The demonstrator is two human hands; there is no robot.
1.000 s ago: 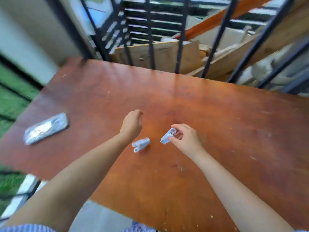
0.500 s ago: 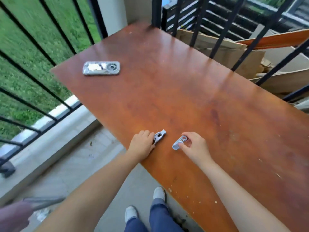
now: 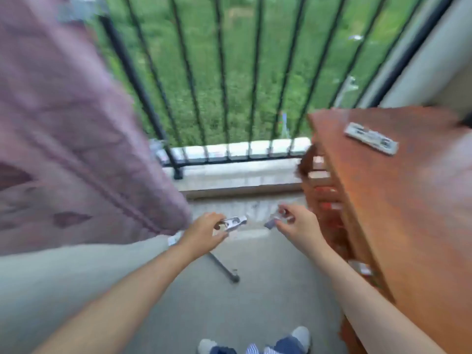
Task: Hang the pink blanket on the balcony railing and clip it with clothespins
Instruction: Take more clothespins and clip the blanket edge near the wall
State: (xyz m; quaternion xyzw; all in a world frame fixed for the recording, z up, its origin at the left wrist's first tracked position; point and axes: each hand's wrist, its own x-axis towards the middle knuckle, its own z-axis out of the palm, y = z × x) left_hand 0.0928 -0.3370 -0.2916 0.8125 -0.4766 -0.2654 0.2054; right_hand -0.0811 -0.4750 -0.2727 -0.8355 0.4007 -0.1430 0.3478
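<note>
The pink blanket [image 3: 63,139] hangs over the black balcony railing [image 3: 222,80] and fills the left of the view, its lower corner just left of my hands. My left hand [image 3: 204,232] grips a pale clothespin [image 3: 235,223] that points right. My right hand [image 3: 297,223] pinches a second clothespin [image 3: 271,223], which is blurred. Both hands are held over the balcony floor, between the blanket and the table, about a hand's width apart.
A reddish wooden table [image 3: 408,213] stands at the right with a silvery flat packet [image 3: 371,138] on its far end. A thin dark rod [image 3: 222,267] lies on the concrete floor below my hands. My feet show at the bottom edge. Grass lies beyond the railing.
Both hands have lifted the clothespins off the table and swung left, away from it. The view has turned from the tabletop to the railing and the hanging blanket.
</note>
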